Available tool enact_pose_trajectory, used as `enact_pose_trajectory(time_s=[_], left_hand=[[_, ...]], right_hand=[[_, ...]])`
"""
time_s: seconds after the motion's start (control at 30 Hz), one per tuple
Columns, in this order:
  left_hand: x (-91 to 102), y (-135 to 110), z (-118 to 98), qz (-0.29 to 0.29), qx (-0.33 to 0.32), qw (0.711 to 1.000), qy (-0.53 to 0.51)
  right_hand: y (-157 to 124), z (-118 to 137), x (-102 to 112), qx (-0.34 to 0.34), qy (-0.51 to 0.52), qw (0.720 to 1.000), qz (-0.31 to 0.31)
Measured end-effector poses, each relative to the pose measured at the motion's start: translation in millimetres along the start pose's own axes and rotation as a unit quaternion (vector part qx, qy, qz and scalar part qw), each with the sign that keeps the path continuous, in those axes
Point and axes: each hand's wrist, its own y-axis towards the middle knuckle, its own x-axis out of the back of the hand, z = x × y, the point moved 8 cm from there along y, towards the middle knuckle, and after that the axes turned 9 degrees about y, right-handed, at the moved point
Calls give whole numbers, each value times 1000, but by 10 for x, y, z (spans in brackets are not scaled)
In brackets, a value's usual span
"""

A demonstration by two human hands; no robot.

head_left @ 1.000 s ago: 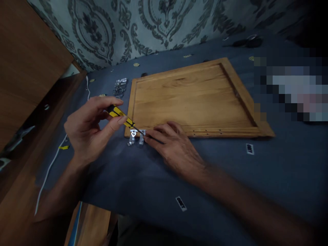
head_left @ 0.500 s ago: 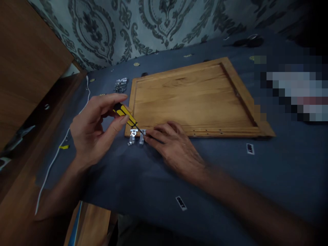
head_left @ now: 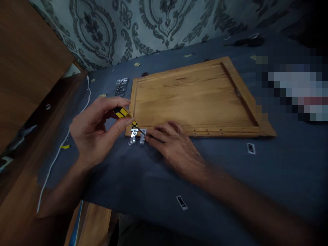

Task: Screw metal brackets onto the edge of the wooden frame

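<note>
A screwdriver point(head_left: 122, 112) with a yellow and black handle is pinched between the thumb and fingers of my left hand point(head_left: 98, 128). Its shaft slants down to the right, with the tip at a small silvery metal bracket point(head_left: 142, 136) on the near edge of a framed wooden panel point(head_left: 184, 99). My right hand point(head_left: 176, 147) lies over that edge, its thumb and index fingertips closed at this bracket and the other fingers bent over the wood. A second metal bracket point(head_left: 133, 136) sits just left of it. Any screw under the tip is too small to make out.
Loose metal pieces point(head_left: 121, 87) lie left of the panel on the dark blue cloth point(head_left: 217, 191). A white cord point(head_left: 52, 167) runs along the left side. At the back right rests a dark tool point(head_left: 248, 41), near a pixelated object point(head_left: 302, 92). Patterned fabric point(head_left: 164, 20) rises behind.
My left hand and the screwdriver handle have shifted slightly down and to the right, with the thumb further over the handle. The tip stays at the same bracket, and my right hand has hardly moved.
</note>
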Motion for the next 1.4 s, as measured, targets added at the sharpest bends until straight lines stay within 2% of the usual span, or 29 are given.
enact_pose_trajectory(time_s=[0.13,0.43,0.7,0.83,1.0,1.27,1.4], left_hand=[[-19,-3,30,32,26,999,-9],[-63,44,27,109,5,993,-49],[-54,40,50,44,-21,997,-55],[-25,19,61,24,-1,999,-23],[8,4,136,3,40,996,-78],[-40,23,111,93,32,989,-107],[-42,19,134,99,16,989,-110]], right_hand=[[-5,-2,-3,3,0,1000,-4],[14,9,17,-3,1,1000,7],[2,0,-1,-1,15,1000,6],[-2,2,3,-1,9,1000,5],[3,2,10,0,1,1000,2],[1,-4,2,0,11,1000,4],[5,0,10,1,16,1000,1]])
